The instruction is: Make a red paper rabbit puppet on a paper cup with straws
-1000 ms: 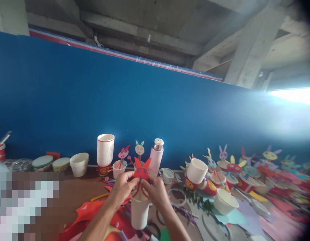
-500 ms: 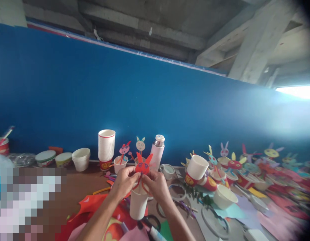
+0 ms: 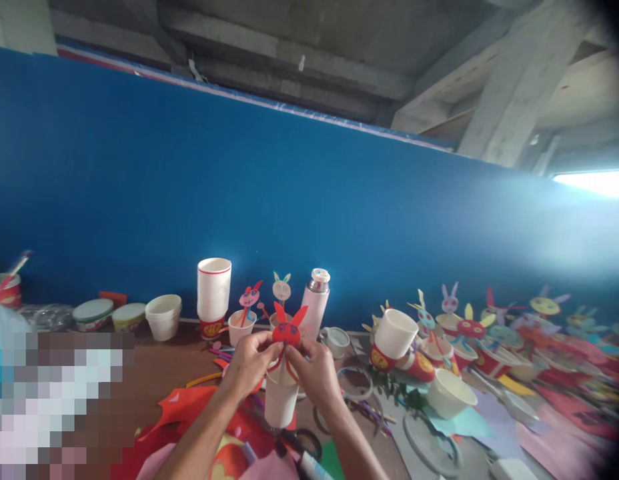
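Note:
My left hand [image 3: 253, 360] and my right hand [image 3: 313, 367] pinch the lower edge of a red paper rabbit head [image 3: 286, 328] from both sides. The head has two pointed ears and a drawn face. Thin strips hang from it into a white paper cup [image 3: 281, 402] just below my fingers. The cup stands over the craft scraps and tilts slightly. Behind my hands are a pink rabbit figure [image 3: 249, 297] and a pale rabbit figure [image 3: 281, 290], each in a cup.
A tall cup stack [image 3: 213, 290] and a pink thermos [image 3: 315, 307] stand near the blue wall [image 3: 269, 187]. Red paper [image 3: 184, 407], scissors [image 3: 307, 443] and tape rolls [image 3: 356, 385] lie around. Several rabbit cups crowd the right; lidded tubs [image 3: 93, 313] stand left.
The white cup below my hands has shifted slightly right and up, its base now higher. Both hands keep hold of the red rabbit head.

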### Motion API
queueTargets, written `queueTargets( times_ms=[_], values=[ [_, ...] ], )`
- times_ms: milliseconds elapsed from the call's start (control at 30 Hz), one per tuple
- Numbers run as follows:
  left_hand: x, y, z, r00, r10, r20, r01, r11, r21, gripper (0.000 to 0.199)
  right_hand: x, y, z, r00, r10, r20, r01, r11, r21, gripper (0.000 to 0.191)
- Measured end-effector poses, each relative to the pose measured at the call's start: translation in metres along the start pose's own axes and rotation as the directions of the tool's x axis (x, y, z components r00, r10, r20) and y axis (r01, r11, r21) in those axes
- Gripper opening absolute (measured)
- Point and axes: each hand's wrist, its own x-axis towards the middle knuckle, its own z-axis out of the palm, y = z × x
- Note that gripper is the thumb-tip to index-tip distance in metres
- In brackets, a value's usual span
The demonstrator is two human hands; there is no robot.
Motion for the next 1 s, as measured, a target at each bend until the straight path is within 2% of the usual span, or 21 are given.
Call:
queueTargets(
  times_ms=[233,500,767,1000],
  values=[
    [0.0017,-0.0031,-0.0015,0.992,0.089,0.092,-0.078,0.991,-0.111,0.031,-0.0006,-0.0028,0.0015,1.0,0.005,0.006,-0.005,0.999,0.038,0.02],
    [0.0027,-0.0052,-0.0004,0.993,0.113,0.029,-0.113,0.993,-0.019,0.026,-0.0015,-0.0077,0.0009,1.0,-0.016,0.023,0.014,0.996,0.088,0.022],
    [0.0012,-0.0024,0.0014,0.992,0.123,0.012,-0.123,0.992,0.01,0.025,-0.0015,-0.0028,0.003,0.999,0.031,0.022,-0.034,0.99,0.136,0.022],
    [0.0024,-0.0033,0.0044,0.991,0.129,0.023,-0.129,0.992,-0.009,0.029,-0.0021,-0.0062,0.0023,0.999,0.031,-0.028,-0.03,0.998,0.064,0.022]
  ],
)
